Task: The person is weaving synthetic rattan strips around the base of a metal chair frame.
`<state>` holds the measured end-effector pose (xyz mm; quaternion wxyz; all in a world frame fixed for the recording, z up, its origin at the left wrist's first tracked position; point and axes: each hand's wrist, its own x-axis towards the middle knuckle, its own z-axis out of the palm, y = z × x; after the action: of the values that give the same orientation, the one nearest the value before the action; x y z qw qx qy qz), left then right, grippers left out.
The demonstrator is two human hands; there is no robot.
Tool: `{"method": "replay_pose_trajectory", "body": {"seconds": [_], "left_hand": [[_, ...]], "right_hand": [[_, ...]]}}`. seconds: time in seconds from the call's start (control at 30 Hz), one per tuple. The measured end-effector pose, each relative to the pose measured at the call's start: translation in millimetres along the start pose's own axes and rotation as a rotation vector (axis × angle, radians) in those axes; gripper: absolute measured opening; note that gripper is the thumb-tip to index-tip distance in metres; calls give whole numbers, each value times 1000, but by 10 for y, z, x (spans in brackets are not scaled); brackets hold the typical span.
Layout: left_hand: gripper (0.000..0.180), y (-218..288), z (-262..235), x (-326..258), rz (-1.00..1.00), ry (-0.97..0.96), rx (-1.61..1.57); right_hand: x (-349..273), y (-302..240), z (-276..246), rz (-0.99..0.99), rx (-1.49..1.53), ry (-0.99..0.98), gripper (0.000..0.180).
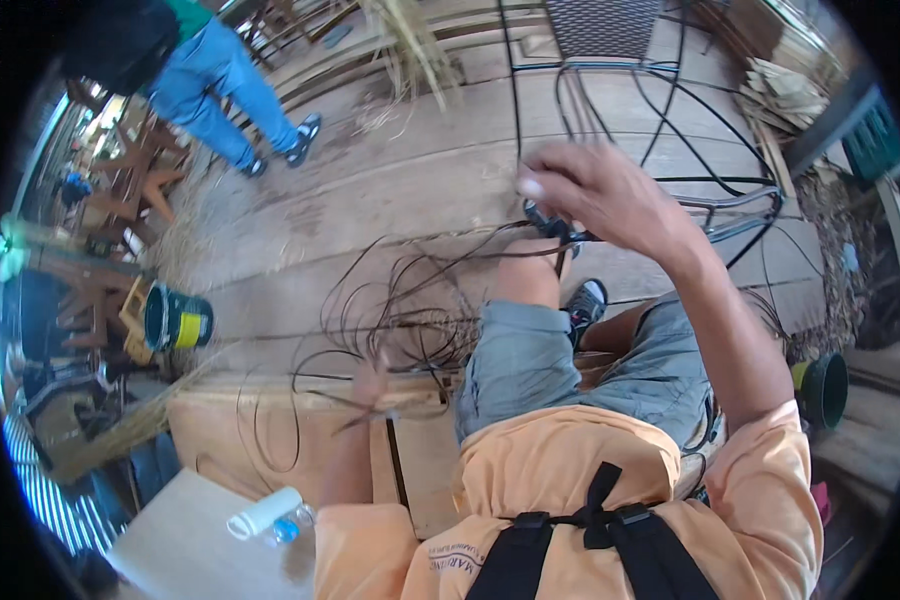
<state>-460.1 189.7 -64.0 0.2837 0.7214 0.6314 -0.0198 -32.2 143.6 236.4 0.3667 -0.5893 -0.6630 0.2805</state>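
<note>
My right hand (pixel 600 190) is raised over my knee with its fingers curled closed. Whatever it may grip is hidden. Just below it, dark strands wrap a joint of a black metal frame (pixel 740 228) that rests by my knee. Its woven brown panel (pixel 605 27) stands at the far end. At my left side my left hand (pixel 370 385) is smeared by motion, so its fingers cannot be read. A thin pointed thing (pixel 355 424) shows beside it, too blurred to name. Long, loose dark strands (pixel 410 330) lie tangled between the left hand and the frame.
Someone in blue trousers (pixel 225 85) stands at the far left. A dark green bucket (pixel 177 318) is at the left, another (pixel 822 390) at the right. On a pale board (pixel 175 535) lie a white roll (pixel 265 512) and a blue-capped bottle (pixel 288 528). Straw (pixel 410 45) hangs at the back.
</note>
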Motion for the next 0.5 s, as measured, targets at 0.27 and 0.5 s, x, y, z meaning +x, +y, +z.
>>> {"method": "replay_pose_trajectory", "body": {"seconds": [0.27, 0.5], "left_hand": [[35, 1444, -420, -827, 398, 26, 32], [53, 3084, -111, -177, 747, 377, 250]], "right_hand": [[-1306, 1329, 579, 734, 806, 280, 16], [-1009, 1691, 967, 540, 1192, 583, 21]]}}
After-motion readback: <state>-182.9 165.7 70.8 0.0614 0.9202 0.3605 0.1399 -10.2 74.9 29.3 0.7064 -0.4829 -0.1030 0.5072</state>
